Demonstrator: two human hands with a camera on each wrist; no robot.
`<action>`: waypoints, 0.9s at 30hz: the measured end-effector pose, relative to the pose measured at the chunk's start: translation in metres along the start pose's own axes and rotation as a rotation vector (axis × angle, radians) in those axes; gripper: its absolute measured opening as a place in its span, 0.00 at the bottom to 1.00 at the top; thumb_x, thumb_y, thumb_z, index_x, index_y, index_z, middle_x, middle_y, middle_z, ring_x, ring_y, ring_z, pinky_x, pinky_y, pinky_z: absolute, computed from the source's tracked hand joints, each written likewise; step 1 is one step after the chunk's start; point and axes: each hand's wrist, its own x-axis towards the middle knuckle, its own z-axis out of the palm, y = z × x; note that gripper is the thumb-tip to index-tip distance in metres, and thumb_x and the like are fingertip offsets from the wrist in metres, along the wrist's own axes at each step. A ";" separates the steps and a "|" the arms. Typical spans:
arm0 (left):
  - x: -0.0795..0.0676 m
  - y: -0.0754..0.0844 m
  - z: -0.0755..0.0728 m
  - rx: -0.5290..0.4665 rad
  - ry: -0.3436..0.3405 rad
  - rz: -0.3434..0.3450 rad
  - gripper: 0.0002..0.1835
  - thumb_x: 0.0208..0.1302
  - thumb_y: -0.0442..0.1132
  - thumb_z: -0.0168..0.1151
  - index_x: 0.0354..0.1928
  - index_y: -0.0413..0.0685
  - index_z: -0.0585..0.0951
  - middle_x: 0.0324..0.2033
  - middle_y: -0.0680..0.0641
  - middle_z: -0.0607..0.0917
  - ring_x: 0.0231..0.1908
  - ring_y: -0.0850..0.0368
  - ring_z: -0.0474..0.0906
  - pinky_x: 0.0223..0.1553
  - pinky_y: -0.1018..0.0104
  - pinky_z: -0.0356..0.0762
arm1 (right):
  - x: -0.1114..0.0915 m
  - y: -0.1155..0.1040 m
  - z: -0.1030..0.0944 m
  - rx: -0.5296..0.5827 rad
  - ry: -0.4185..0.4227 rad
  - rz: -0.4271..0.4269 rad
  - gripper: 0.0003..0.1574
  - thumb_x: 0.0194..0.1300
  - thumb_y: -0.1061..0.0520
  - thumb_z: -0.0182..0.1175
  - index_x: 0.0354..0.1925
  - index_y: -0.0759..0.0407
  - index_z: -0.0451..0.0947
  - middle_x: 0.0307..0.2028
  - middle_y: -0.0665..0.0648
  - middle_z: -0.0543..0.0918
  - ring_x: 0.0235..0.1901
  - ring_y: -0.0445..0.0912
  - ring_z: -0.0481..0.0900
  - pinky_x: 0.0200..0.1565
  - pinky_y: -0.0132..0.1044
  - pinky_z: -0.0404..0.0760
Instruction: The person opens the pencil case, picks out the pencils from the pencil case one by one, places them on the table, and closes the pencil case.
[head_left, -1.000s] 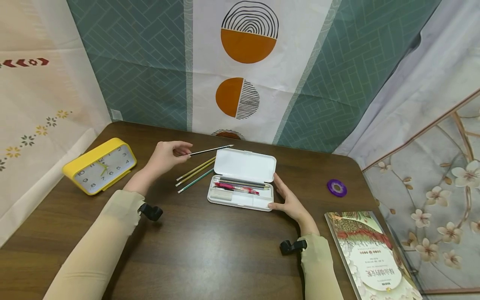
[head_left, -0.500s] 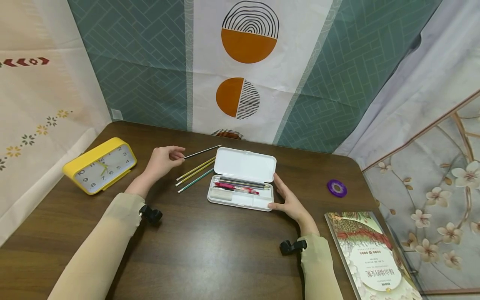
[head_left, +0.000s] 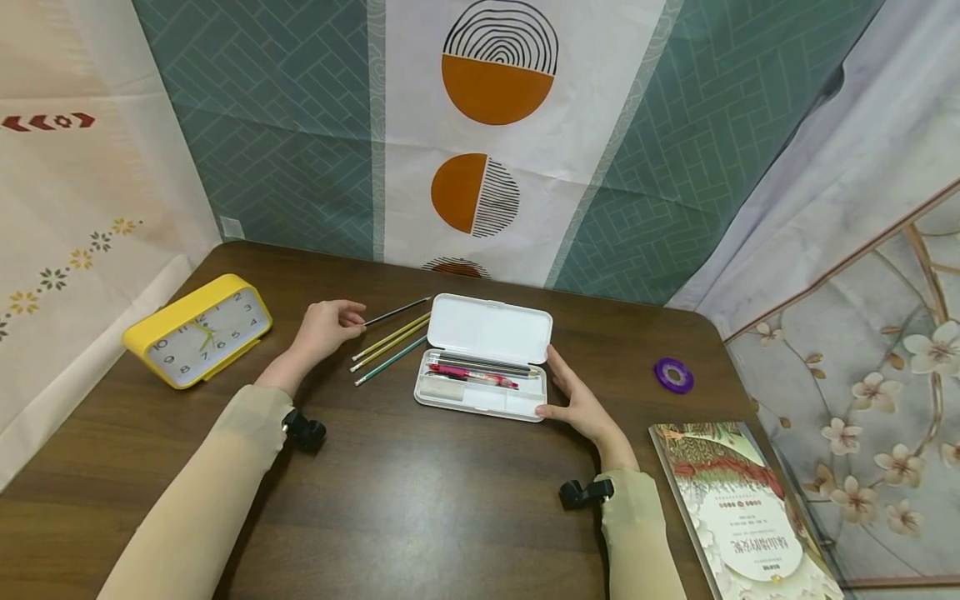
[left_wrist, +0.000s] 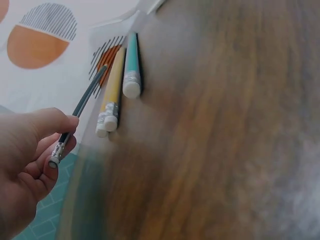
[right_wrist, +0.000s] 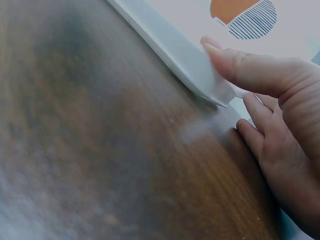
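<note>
My left hand [head_left: 324,327] pinches a dark pencil [head_left: 399,310] near its eraser end; in the left wrist view the thumb and fingers close on it just above the metal band. The far tip of that pencil slants toward the white pencil case [head_left: 491,327], which lies with its lid raised. Two yellow pencils [head_left: 390,341] and a green pencil [head_left: 392,361] lie side by side left of the case. Inside the case are dark pencils [head_left: 480,364], a red pen [head_left: 474,377] and a pale eraser [head_left: 442,388]. My right hand [head_left: 579,404] holds the case's right end, thumb at the front corner.
A yellow alarm clock [head_left: 202,329] stands at the left of the wooden table [head_left: 420,500]. To the right lie a purple ring-shaped roll [head_left: 674,376] and a book [head_left: 742,508]. Patterned cloth hangs along the back and sides.
My left hand has moved left and toward me, carrying the dark pencil with it, so its tip sits farther left beside the lid. My right hand stays at the case.
</note>
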 end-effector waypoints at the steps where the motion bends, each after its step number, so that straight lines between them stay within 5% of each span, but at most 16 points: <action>1: 0.000 -0.001 0.001 0.003 -0.006 -0.003 0.18 0.63 0.31 0.64 0.54 0.29 0.79 0.39 0.35 0.87 0.40 0.41 0.85 0.44 0.48 0.81 | 0.000 0.000 0.000 -0.001 0.000 0.001 0.66 0.54 0.67 0.71 0.77 0.61 0.39 0.78 0.63 0.42 0.77 0.58 0.40 0.72 0.61 0.46; 27: 0.002 -0.003 0.007 0.004 -0.098 -0.007 0.18 0.59 0.30 0.66 0.51 0.30 0.81 0.35 0.38 0.88 0.37 0.46 0.84 0.43 0.52 0.79 | 0.001 0.003 -0.002 -0.005 -0.002 0.006 0.67 0.54 0.66 0.71 0.78 0.59 0.39 0.78 0.63 0.42 0.77 0.59 0.40 0.72 0.61 0.46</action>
